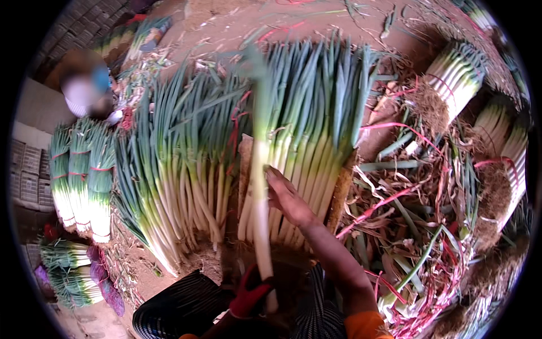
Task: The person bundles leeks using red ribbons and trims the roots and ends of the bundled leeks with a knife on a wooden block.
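**Ana:** Down at the root end of the single green onion (261, 186), the left hand (251, 294), in a red glove, has its fingers wrapped tight round the white stalk, low down, so the whole length stands up over the pile.

**Ben:** And it's blurred, so it's swinging. Where does it sit against the rest?

**Ana:** Right in front of the loose row of green onions (307, 141), crossing that row's left edge, green tip towards the far side like all the others. My guess is the low grip lets the stalk drop in line with those white ends.

**Ben:** The right hand (288, 200)?

**Ana:** Bare, flat and open, palm pressed on the row's white stalks, just right of the raised onion. It grips nothing; I'd say it's steadying the row so it doesn't roll.

**Ben:** What's under that row?

**Ana:** A wooden frame (340, 195) shows at its right side, likely keeping the ends squared.

**Ben:** And left of the row?

**Ana:** A second fanned heap of onions (180, 169), then tied bundles (82, 175) with red bands. Right of the row, stripped leaves and pink ties (412, 226), and more bound bundles (451, 85), roots showing. Another person (84, 85) sits far left.
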A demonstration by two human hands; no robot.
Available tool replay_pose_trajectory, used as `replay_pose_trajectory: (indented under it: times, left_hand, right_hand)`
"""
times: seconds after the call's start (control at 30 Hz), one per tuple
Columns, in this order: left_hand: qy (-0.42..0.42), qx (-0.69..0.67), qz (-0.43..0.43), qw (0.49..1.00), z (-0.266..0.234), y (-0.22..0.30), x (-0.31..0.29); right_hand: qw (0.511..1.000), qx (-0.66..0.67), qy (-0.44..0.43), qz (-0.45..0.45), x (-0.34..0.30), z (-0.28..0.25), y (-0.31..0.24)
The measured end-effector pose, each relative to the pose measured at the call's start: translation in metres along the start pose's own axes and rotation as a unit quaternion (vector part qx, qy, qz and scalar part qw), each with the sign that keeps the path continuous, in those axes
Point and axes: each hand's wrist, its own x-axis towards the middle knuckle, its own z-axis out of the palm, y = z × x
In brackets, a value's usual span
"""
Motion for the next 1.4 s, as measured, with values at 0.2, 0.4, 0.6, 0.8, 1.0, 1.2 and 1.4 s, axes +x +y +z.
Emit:
replay_pose_trajectory:
  times: [0.2, 0.4, 0.6, 0.8, 1.0, 1.2, 1.4]
  left_hand:
    - [-0.051, 0.227, 0.111, 0.966, 0.032, -0.009, 0.058]
    - [-0.128, 0.423, 0.185, 0.878, 0.069, -0.01, 0.12]
    - [-0.135, 0.58, 0.252, 0.763, 0.088, -0.058, 0.169]
    - [-0.128, 0.61, 0.179, 0.761, 0.087, -0.06, 0.165]
    - [-0.163, 0.538, 0.207, 0.801, 0.075, -0.071, 0.165]
    - [-0.175, 0.558, 0.176, 0.792, 0.064, -0.056, 0.154]
    - [-0.084, 0.383, 0.315, 0.864, -0.029, 0.043, 0.152]
  right_hand:
    - [0.951, -0.001, 0.208, -0.227, 0.006, -0.033, -0.056]
    - [0.812, -0.374, 0.36, -0.266, 0.006, -0.116, -0.065]
    - [0.676, -0.576, 0.457, -0.036, 0.013, -0.168, -0.045]
    - [0.549, -0.692, 0.44, -0.163, 0.013, -0.153, -0.026]
    - [0.554, -0.686, 0.43, -0.193, 0.016, -0.164, -0.021]
    - [0.604, -0.644, 0.383, -0.273, 0.008, -0.169, -0.017]
    - [0.537, -0.649, 0.443, -0.307, -0.009, -0.167, -0.02]
